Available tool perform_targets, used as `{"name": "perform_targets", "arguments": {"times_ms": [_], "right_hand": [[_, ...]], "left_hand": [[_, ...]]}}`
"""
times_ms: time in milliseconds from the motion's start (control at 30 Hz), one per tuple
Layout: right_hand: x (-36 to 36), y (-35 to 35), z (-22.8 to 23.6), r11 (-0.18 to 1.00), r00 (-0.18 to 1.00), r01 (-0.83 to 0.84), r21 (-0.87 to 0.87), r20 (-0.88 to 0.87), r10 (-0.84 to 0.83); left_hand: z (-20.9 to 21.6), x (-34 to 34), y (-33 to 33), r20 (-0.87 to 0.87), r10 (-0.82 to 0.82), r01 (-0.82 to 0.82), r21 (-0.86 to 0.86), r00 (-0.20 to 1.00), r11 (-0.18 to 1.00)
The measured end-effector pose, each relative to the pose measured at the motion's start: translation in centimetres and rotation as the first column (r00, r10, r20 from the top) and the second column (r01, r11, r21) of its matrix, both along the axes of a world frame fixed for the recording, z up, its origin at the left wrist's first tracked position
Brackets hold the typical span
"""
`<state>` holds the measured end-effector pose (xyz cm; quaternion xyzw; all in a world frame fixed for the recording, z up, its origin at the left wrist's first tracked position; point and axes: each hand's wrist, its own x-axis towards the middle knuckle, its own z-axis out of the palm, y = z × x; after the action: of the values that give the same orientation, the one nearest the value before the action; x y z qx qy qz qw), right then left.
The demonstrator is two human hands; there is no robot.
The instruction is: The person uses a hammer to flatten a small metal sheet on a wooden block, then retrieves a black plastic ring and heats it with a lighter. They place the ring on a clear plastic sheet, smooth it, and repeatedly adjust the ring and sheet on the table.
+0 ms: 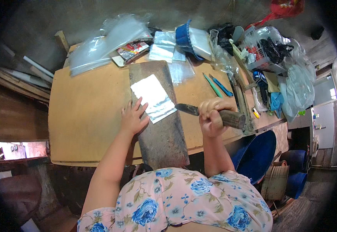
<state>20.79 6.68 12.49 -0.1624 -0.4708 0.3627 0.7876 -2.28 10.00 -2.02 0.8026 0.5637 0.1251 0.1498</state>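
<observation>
Lying askew on the board (pixel 162 139), the shiny sheet (pixel 153 98) is probably light, pliable and slippery, best held flat along its edge, where the left hand (pixel 135 118) rests with fingers spread. The right hand (pixel 213 116) has its fingers wrapped around the knife (pixel 188 109), likely stiff and weighty, best gripped by its wooden handle (pixel 232 119). Beneath the board is a tan desk (pixel 87 108); clear bags (pixel 116 36) lie toward a grey wall (pixel 79 19).

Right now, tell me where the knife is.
In the head view, the knife is right of centre, in the right hand, its tip near the shiny sheet.
</observation>
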Motion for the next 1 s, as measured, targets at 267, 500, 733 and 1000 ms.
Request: {"name": "perform_targets", "arguments": {"times_ms": [267,500,733,1000], "right_hand": [[-5.9,-1.3,-1.4,0.967,0.952,-0.185,-0.176,0.213,0.221],[-6.1,-1.0,-5.4,0.974,0.882,-0.090,-0.206,0.439,0.174],[-5.6,-1.2,-1.0,0.981,0.960,-0.084,-0.176,0.250,0.127],[-4.1,-1.4,-2.2,0.992,0.880,0.003,-0.128,0.472,0.058]], "left_hand": [[1.0,0.1,-0.2,-0.022,0.005,-0.005,-0.012,1.000,1.000],[0.6,0.1,-0.2,-0.030,0.004,-0.004,-0.014,1.000,1.000],[-0.1,-0.2,-0.1,-0.061,0.001,-0.002,-0.009,0.998,1.000],[0.2,-0.3,-0.6,-0.038,-0.012,0.012,0.001,0.999,1.000]]}}
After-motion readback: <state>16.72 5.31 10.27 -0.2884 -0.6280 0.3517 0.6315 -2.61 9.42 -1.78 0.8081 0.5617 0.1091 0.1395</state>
